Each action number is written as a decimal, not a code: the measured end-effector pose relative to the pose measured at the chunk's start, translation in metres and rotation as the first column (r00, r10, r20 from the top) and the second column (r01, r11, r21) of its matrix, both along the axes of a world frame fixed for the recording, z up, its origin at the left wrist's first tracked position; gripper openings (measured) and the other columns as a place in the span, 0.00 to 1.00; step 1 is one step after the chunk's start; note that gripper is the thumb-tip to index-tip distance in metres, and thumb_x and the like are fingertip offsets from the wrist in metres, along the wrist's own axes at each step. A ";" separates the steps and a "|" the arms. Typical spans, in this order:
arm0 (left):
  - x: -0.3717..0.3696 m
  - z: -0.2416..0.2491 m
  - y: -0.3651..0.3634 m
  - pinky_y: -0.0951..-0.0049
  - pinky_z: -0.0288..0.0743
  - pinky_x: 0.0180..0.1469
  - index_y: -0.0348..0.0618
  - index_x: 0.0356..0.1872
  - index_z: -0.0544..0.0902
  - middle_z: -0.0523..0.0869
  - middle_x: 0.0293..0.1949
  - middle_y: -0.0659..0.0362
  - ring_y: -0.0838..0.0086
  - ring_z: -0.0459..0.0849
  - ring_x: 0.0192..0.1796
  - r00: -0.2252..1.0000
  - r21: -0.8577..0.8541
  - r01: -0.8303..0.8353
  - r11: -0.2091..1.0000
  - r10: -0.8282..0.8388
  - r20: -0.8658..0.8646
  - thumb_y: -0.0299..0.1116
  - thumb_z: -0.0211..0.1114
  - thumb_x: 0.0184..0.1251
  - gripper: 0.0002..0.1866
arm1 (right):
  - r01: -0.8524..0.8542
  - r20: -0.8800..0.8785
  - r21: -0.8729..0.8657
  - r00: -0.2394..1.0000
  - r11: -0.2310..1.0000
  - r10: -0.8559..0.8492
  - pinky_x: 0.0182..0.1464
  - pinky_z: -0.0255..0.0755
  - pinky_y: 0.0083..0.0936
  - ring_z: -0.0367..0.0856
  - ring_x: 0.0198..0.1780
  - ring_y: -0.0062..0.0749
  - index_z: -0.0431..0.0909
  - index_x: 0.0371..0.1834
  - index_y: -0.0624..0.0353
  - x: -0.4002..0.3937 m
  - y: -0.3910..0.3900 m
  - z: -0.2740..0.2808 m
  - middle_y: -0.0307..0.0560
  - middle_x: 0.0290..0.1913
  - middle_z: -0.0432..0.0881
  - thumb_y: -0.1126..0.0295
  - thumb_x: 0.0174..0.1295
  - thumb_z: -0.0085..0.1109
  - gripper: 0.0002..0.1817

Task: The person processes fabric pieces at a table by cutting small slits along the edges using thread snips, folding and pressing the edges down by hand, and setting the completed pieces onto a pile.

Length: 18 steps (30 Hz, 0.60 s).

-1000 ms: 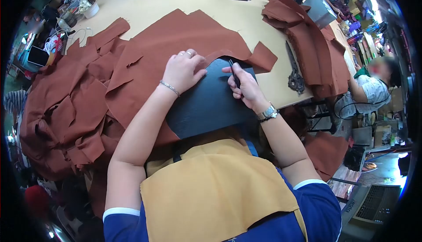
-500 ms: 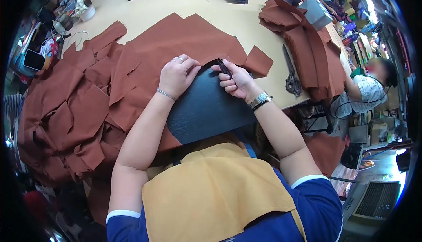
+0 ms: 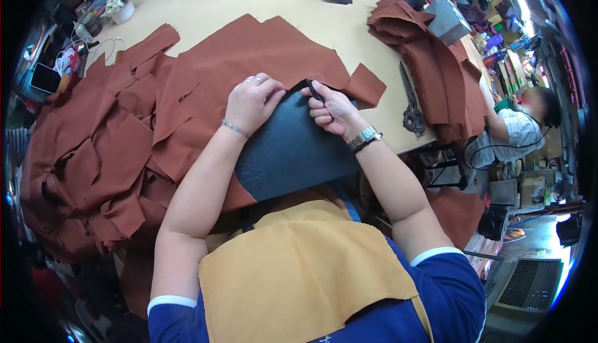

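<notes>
My left hand (image 3: 254, 101) is closed, its thumb and fingertips pinched on the end of a narrow black strip (image 3: 299, 86). The strip rises to a peak toward my right hand (image 3: 335, 111). That hand is closed around a slim black tool (image 3: 316, 93), perhaps thread snips; its tip is hard to separate from the strip. Beneath both hands lies a dark, smooth board (image 3: 293, 150). Reddish-brown fabric (image 3: 249, 50) spreads beyond and left of my hands, and a small piece of it (image 3: 366, 86) lies just past my right hand.
Large black scissors (image 3: 412, 103) lie on the pale table (image 3: 205, 0), right of my hands. Folded brown fabric (image 3: 436, 75) hangs over the right edge. Crumpled brown pieces (image 3: 93, 175) heap at left. A white pot (image 3: 123, 11) stands far left. A co-worker (image 3: 520, 125) is at right.
My right hand has turned slightly and the black strip, curved before, now bends to a sharper peak by it. My left hand has barely moved.
</notes>
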<state>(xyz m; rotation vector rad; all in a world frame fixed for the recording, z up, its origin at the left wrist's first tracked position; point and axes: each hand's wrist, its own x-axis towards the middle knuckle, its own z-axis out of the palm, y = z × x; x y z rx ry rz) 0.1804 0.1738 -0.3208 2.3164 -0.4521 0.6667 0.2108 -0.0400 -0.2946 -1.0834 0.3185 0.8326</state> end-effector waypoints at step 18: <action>-0.001 0.002 0.001 0.64 0.78 0.41 0.47 0.32 0.85 0.83 0.32 0.59 0.63 0.84 0.37 1.000 0.062 0.008 0.998 -0.009 0.021 0.33 0.69 0.61 0.04 | -0.044 -0.023 -0.008 0.999 0.999 0.044 0.16 0.47 0.10 0.51 0.17 0.11 0.73 0.44 0.54 -0.001 0.003 0.001 0.27 0.21 0.60 0.51 0.79 0.41 0.19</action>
